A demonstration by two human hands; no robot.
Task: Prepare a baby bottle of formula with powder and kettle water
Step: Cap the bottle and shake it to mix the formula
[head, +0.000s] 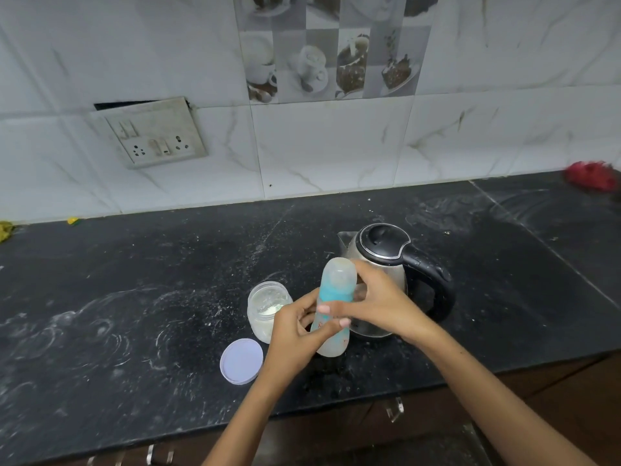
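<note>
A baby bottle (334, 290) with a blue collar and clear cap stands on the black counter (134, 297), cloudy liquid in its lower part. My left hand (295, 326) grips its body from the left. My right hand (376, 301) wraps the blue collar from the right. Directly behind the bottle is a steel kettle (386, 250) with a black lid and handle, lid closed. An open jar of white powder (267, 309) sits just left of my left hand. The jar's pale lilac lid (241, 360) lies flat in front of it.
Spilled white powder dusts the counter. A wall socket plate (154, 136) hangs on the tiled wall at back left. A red cloth (589, 176) lies at the far right, small yellow bits (72, 220) at the far left. The counter's front edge runs above cabinet handles (395, 410).
</note>
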